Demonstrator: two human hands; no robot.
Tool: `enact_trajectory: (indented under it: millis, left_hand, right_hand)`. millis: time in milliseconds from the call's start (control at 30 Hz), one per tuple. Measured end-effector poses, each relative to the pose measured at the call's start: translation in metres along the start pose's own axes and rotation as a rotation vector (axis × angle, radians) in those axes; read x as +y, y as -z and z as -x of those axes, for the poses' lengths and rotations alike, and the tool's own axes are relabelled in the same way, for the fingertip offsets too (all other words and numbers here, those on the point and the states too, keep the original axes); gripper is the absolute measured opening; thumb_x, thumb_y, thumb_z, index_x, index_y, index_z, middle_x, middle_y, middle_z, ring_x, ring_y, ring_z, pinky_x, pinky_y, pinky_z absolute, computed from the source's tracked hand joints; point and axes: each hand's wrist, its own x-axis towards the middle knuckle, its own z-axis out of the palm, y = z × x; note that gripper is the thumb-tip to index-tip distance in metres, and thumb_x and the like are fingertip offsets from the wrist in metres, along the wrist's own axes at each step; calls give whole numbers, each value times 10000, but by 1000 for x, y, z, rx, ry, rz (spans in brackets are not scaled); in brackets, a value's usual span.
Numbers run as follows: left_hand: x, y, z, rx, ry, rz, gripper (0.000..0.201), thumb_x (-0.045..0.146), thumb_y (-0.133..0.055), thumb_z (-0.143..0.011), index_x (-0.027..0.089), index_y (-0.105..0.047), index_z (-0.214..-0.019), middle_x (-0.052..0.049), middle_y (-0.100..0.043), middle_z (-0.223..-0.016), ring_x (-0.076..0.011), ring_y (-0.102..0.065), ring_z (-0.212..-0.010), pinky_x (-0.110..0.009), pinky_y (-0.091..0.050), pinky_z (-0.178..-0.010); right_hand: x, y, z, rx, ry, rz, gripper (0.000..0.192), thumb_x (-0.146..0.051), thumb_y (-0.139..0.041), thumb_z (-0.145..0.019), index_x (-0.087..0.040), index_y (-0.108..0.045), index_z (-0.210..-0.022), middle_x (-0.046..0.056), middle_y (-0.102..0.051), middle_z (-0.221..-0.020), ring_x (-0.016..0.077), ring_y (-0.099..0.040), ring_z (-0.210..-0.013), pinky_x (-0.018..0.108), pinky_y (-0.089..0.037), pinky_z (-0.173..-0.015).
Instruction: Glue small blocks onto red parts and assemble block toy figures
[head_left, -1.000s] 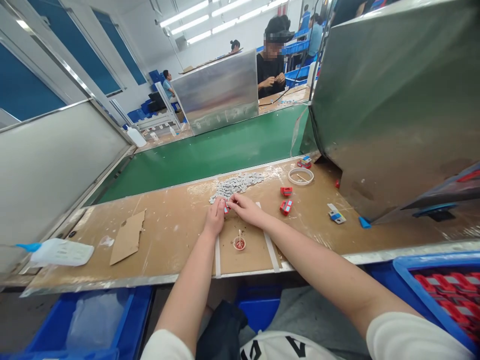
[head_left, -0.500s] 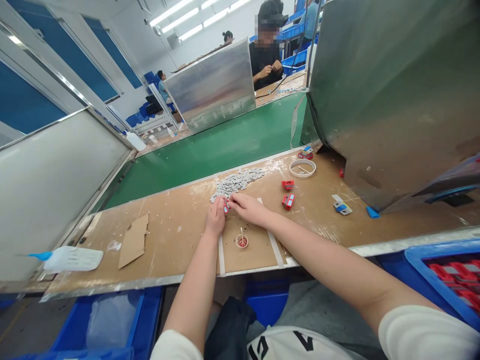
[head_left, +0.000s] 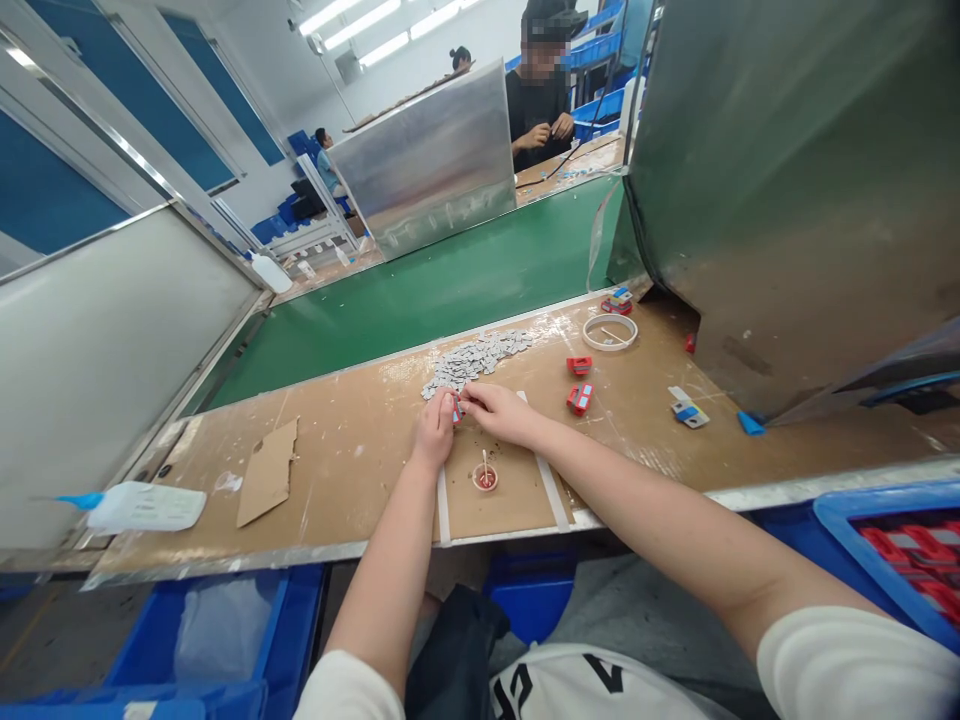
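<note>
My left hand point(head_left: 435, 428) is closed round a small red part point(head_left: 457, 408) with a light-blue face, mostly hidden by the fingers. Close against it, my right hand point(head_left: 495, 412) has its fingertips pinched at the part's side; whatever lies between them is too small to make out. Just beyond both hands spreads a pile of small grey flat pieces point(head_left: 476, 358). Nearer to me, a little cup of red stuff point(head_left: 486, 478) with a white stick in it stands on a taped cardboard sheet point(head_left: 517, 505). Two red parts point(head_left: 579, 399) lie to the right.
A white tape ring point(head_left: 610, 333) and a blue-and-grey part point(head_left: 688, 412) lie rightward. At the left are a cardboard scrap point(head_left: 268, 475) and a blue-tipped bottle point(head_left: 148, 507). A green belt point(head_left: 435, 265) runs behind; a blue crate point(head_left: 832, 520) holds red parts. Another person point(head_left: 541, 100) sits across.
The view has shifted slightly. My hands stay together at the red part, with the right fingertips still pinched beside it.
</note>
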Motion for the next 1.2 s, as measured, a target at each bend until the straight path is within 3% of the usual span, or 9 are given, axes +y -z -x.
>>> enact_trajectory:
  millis: [300, 600, 733, 900, 1133, 1200]
  left_hand:
    - [-6, 1, 2, 5, -26, -150, 403, 476, -315, -1126, 245, -639, -1064, -56, -728, -908, -235, -663, -807, -341, -446, -771]
    - [-3, -1, 0, 11, -92, -251, 442, 487, -301, -1130, 222, -648, -1063, -76, -734, -916, -239, -687, -839, -340, -461, -776]
    - [0, 0, 1, 60, -87, -145, 500, 551, -275, -1131, 221, -648, -1089, -73, -727, -948, -227, -677, -852, -340, -478, -800]
    - [3, 0, 3, 91, -40, 30, 625, 674, -241, -1109, 208, -655, -1077, -75, -715, -971, -213, -656, -840, -349, -508, -790]
    - [-1, 0, 2, 44, -33, 166, 662, 724, -270, -1088, 197, -668, -1040, -67, -687, -945, -218, -646, -876, -367, -539, -818]
    - [-2, 1, 2, 16, -29, 183, 658, 719, -266, -1090, 199, -665, -1034, -65, -684, -939, -216, -638, -862, -365, -537, -811]
  right_hand:
    - [3, -11, -1, 43, -10, -97, 160, -280, -532, -958, -223, -520, -809, -7, -584, -743, 171, -494, -714, 289, -348, -689]
    - [8, -16, -2, 68, -41, -181, 150, -274, -536, -927, -227, -485, -794, -24, -535, -712, 164, -464, -690, 289, -340, -668]
    - [7, -13, -3, 38, -33, -199, 175, -330, -532, -982, -226, -503, -843, -28, -548, -733, 159, -488, -684, 287, -362, -680]
    - [4, 3, -2, -6, -20, 21, 255, -456, -572, -1038, -233, -574, -915, 19, -656, -844, 192, -566, -770, 295, -357, -700]
    - [6, 11, 3, -157, 177, -5, 276, -430, -447, -1094, -264, -668, -1087, 62, -734, -1060, 237, -637, -913, 335, -440, -826]
    - [6, 11, 4, -187, 197, 0, 267, -423, -453, -1087, -260, -663, -1062, 60, -730, -1047, 234, -632, -901, 339, -445, -831]
